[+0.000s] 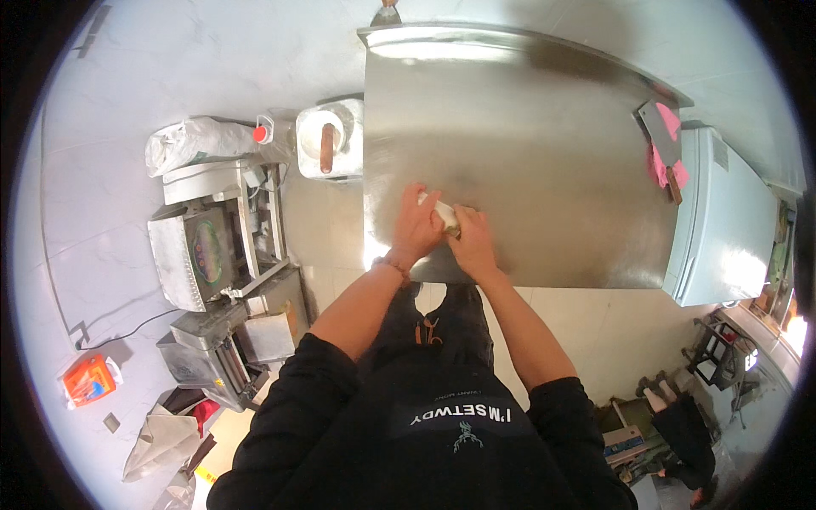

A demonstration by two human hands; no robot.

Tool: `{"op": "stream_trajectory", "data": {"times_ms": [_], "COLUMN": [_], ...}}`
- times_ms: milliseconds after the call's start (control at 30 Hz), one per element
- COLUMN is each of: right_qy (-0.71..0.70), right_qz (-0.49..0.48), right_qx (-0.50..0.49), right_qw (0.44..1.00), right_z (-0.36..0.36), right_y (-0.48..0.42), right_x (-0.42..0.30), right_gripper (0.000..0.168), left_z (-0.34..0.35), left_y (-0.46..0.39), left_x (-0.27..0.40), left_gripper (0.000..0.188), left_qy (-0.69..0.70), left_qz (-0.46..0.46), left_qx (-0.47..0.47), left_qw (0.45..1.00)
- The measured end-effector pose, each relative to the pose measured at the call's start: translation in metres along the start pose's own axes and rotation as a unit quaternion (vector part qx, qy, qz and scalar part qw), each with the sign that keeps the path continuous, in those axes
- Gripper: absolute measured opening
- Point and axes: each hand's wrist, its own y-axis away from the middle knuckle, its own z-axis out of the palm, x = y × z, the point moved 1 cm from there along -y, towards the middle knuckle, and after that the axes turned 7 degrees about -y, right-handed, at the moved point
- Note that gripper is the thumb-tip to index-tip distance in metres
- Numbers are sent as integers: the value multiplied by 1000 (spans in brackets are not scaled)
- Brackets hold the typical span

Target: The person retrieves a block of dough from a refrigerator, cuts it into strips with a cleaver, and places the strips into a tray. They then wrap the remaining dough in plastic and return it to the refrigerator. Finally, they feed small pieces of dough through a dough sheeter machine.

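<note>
Near the front left part of a stainless steel worktable (561, 217), both of my hands grip one short, pale piece that looks like dough (447, 218), with a greenish patch at its lower end. My left hand (415, 224) wraps its upper left side, fingers bent over it. On the lower right, my right hand (473, 241) pinches the other end between thumb and fingers. The fingers cover much of the piece. Whether it rests on the steel or is held just above it, I cannot tell.
A cleaver (660, 134) lies on pink cloth (656, 167) at the table's right end, beside a white appliance (720, 217). Left of the table stands a white tub (307, 162) holding a wooden-handled tool (327, 148). Metal machines (191, 255) line the left. Another person (688, 433) is at lower right.
</note>
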Motion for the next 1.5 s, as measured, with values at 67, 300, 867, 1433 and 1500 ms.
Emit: {"op": "stream_trajectory", "data": {"times_ms": [67,300,867,1433,1500], "right_qy": [-1,16,123,-25,-28], "right_qz": [-17,88,123,328,348], "right_qx": [21,45,-74,-213,-199], "right_qw": [1000,995,982,920,916], "right_z": [11,28,17,377,389], "right_y": [9,-14,57,0,-4], "right_x": [10,14,-74,-267,-267], "right_gripper": [56,39,40,32,33], "left_z": [0,22,-381,-869,-909], "left_y": [14,-22,357,306,290], "left_x": [-13,-40,-459,-706,-731], "left_gripper": [17,24,9,19,15], "left_qy": [19,-74,429,326,286], "left_qz": [25,42,-604,-322,-364], "left_qx": [-25,-235,559,769,775], "left_qw": [999,968,372,446,431]}}
